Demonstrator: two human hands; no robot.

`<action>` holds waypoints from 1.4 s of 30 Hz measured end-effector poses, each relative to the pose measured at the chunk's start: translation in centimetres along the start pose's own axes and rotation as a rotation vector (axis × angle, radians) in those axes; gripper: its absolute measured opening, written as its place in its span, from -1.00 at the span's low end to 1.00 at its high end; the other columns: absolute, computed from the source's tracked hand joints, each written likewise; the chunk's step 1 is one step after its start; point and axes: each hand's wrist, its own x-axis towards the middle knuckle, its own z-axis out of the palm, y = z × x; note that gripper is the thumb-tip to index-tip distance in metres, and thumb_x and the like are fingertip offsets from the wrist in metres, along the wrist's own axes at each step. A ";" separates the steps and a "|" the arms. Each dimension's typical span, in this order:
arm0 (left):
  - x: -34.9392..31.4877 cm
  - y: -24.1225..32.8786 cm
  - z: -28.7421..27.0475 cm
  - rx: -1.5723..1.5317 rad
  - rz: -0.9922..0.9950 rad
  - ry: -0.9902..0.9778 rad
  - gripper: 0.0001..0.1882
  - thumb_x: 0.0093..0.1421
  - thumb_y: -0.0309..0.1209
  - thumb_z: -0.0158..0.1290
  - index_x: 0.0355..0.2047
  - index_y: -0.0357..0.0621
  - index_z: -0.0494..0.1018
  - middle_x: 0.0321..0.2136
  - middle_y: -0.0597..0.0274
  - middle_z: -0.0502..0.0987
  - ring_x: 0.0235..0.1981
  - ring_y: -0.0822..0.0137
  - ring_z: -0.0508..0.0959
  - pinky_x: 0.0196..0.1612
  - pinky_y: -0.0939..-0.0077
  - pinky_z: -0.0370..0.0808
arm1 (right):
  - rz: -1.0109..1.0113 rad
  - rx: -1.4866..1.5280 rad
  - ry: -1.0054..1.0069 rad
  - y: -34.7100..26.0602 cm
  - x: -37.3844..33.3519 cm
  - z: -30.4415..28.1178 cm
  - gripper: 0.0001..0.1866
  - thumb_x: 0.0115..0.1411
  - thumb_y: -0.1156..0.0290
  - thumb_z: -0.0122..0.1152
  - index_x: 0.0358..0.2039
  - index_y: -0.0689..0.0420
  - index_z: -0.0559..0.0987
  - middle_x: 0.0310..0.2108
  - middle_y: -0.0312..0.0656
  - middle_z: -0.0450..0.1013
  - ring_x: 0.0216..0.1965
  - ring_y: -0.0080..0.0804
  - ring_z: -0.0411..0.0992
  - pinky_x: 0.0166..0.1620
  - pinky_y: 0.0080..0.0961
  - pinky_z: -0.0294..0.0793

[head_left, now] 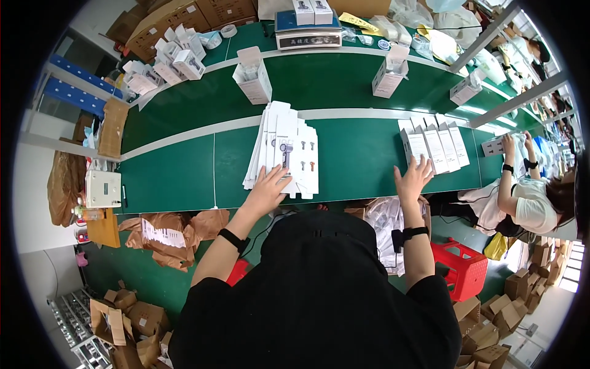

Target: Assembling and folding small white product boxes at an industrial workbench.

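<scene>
**Your left hand [270, 186] resting on flat cartons [286, 132]!**

Its fingers are splaying, gripping nothing; the cartons are lying on the green table [356, 154]. Your right hand [413, 182], loosely spread, empty, is hovering by the standing boxes [437, 149], contact unclear. Taking cartons singly should be keeping edges aligned.

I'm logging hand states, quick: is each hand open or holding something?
Left hand: open, resting on the stack of flat white printed cardboard cartons.
Right hand: open, at the row of white rectangular cardboard boxes; contact unclear.
</scene>
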 end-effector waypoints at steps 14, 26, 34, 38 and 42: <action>2.5 3.0 -4.0 -0.109 -0.073 0.117 -0.55 0.22 -0.60 0.07 0.15 -0.17 0.54 0.08 0.06 0.63 0.07 -0.03 0.61 0.12 0.18 0.58 | -0.620 0.466 -0.516 -15.0 1.5 -11.1 -0.56 0.12 0.22 0.48 -0.06 0.19 0.64 0.09 -0.12 0.55 0.30 -0.06 0.38 0.45 0.08 0.18; 4.0 13.2 -15.2 -0.939 -0.238 0.354 -0.68 0.23 -0.61 0.18 0.00 -0.43 0.57 -0.28 0.04 0.74 -0.28 0.35 0.73 -0.22 0.47 0.64 | -0.727 0.844 0.143 -16.1 2.8 -15.7 0.47 -0.34 -0.15 0.74 0.50 0.03 0.05 0.52 0.34 -0.16 0.53 0.47 -0.17 0.45 0.46 -0.24; 5.0 12.3 -16.2 -1.095 -0.374 0.247 -0.69 0.15 -0.49 0.33 -0.13 -0.42 0.62 -0.35 0.10 0.71 -0.33 0.44 0.70 -0.24 0.55 0.63 | -0.827 0.890 0.122 -16.4 4.1 -19.2 0.31 -0.38 -0.11 0.74 0.40 0.06 0.31 0.44 0.31 0.04 0.48 0.39 0.00 0.41 0.46 -0.10; 6.1 10.5 -16.0 -1.031 -0.400 0.254 -0.56 0.16 -0.46 0.34 0.04 -0.35 0.56 -0.19 0.01 0.69 -0.25 0.36 0.71 -0.21 0.51 0.63 | -0.837 0.982 0.170 -15.5 3.3 -15.5 0.31 -0.36 -0.11 0.74 0.37 0.14 0.25 0.30 0.25 0.27 0.33 0.25 0.29 0.34 0.16 0.25; 6.6 9.8 -15.7 -1.168 -0.127 0.471 -0.34 0.12 -0.36 0.43 0.21 -0.22 0.46 0.07 -0.09 0.58 -0.03 0.16 0.68 -0.09 0.34 0.64 | -0.614 1.230 -0.108 -15.6 1.9 -15.6 0.20 -0.25 -0.06 0.72 0.31 0.22 0.26 0.13 0.10 0.44 0.14 -0.02 0.48 0.19 -0.19 0.47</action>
